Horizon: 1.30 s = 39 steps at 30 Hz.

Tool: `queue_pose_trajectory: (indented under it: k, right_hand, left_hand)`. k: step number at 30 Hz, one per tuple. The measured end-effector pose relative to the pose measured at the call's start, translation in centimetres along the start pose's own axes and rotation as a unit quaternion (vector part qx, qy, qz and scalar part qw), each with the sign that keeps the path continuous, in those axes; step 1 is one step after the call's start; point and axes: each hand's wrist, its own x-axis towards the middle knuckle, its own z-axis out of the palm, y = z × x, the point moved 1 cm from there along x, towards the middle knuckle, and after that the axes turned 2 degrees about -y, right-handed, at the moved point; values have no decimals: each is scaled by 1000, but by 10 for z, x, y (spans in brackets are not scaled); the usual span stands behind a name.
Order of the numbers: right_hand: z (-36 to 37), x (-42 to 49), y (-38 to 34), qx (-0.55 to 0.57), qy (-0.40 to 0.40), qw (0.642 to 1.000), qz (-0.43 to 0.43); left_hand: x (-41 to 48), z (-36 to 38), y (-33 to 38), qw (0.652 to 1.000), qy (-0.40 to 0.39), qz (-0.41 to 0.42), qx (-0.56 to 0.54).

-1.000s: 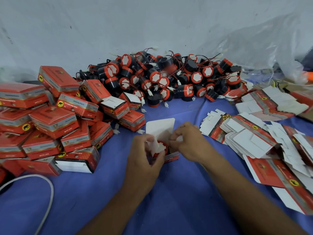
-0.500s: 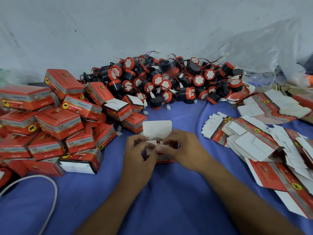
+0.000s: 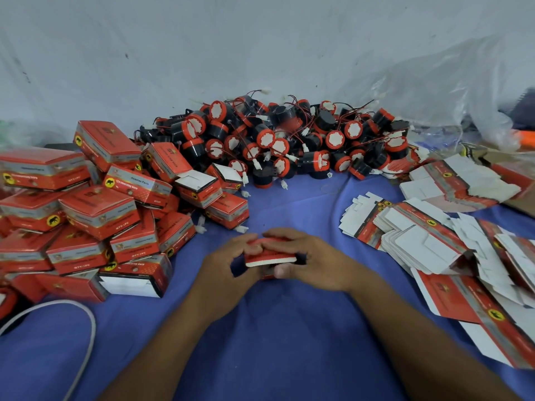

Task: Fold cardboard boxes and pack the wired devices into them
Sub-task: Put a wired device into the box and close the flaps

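Gripping a small red cardboard box with a white inner edge (image 3: 270, 254) at the centre of the frame, just above the blue cloth-covered table (image 3: 289, 328). Clamping on the box's left end with the left hand (image 3: 228, 263), fingers (image 3: 246, 240) curling over its top. Pressing on the right end with the right hand (image 3: 312, 260), thumb under the lower edge and fingers lying over the red top panel. Meeting of both sets of fingertips over the top of the box. Impossible to tell whether a device is inside.

Lying heaped at the upper centre against the grey wall (image 3: 231, 53): a pile of round black-and-red wired devices with white faces (image 3: 289, 140), thin red and black leads tangling among them. Stacking up along the left of the frame: a heap of closed red and silver printed cardboard boxes (image 3: 95, 209), some tilting, a few with white flaps open. Fanning out at the right: flat unfolded red-and-white cardboard box blanks (image 3: 428, 244), overlapping each other. Bunching at the upper right: a clear plastic bag (image 3: 448, 91). Curving across the lower left corner: a white cable (image 3: 86, 328).
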Motion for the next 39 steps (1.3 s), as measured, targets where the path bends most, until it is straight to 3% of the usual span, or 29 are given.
queue_pose_trajectory:
  k: [4, 7, 15, 23, 34, 39]
  right_hand:
    - [-1, 0, 3, 26, 15, 1000, 0]
    - [0, 1, 1, 62, 51, 997, -13]
    - [2, 3, -2, 27, 87, 994, -58]
    - [11, 1, 3, -72, 12, 996, -50]
    - [9, -6, 1, -225, 2, 973, -52]
    - [15, -9, -17, -231, 90, 957, -150]
  left_hand:
    - [-1, -5, 0, 998, -45, -20, -26]
    - [-1, -4, 3, 999, -31, -1, -23]
    - [2, -3, 2, 999, 5, 37, 27]
    - [1, -3, 1, 995, 11, 85, 53]
    - [-1, -16, -8, 959, -102, 143, 220]
    - [-7, -12, -7, 986, -55, 106, 116]
